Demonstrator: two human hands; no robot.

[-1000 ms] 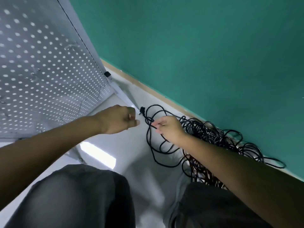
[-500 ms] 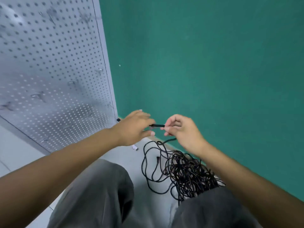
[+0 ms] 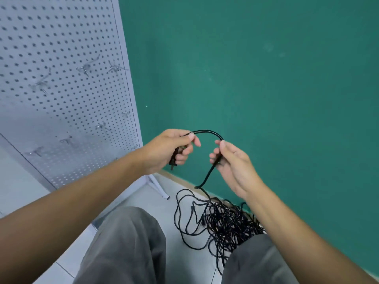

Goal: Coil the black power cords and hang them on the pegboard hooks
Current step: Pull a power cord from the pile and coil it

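So on my feed both hands are up in front of the green wall (image 3: 266,78) with one black cord (image 3: 207,132) strung between them. The left hand (image 3: 168,149) has its fingers curled around the cord's end, and the plug (image 3: 174,160) pokes out below the palm, pointing down. The right hand (image 3: 231,162) pinches the same cord a bit further along, thumb and fingers closed on it, the other fingers looser. Between the two hands the cord makes a short arch, highest about midway.

Below the right hand the cord drops down, kinks, and runs into the big tangled pile of black cords (image 3: 223,222) lying on the white tiled floor (image 3: 178,261) against the base of the wall. A couple of loose loops spill out to the left of the pile, and I can spot a plug or two in there, but I can't tell how many cords there are.

Off to the left stands the grey pegboard (image 3: 67,95), tilted in my view, with several metal hooks (image 3: 85,67) sticking out, none of them carrying anything. Its metal foot (image 3: 158,186) rests on the floor just left of the pile. The grey trouser knees (image 3: 127,242) fill the bottom of the frame, with the right knee covering part of the pile.
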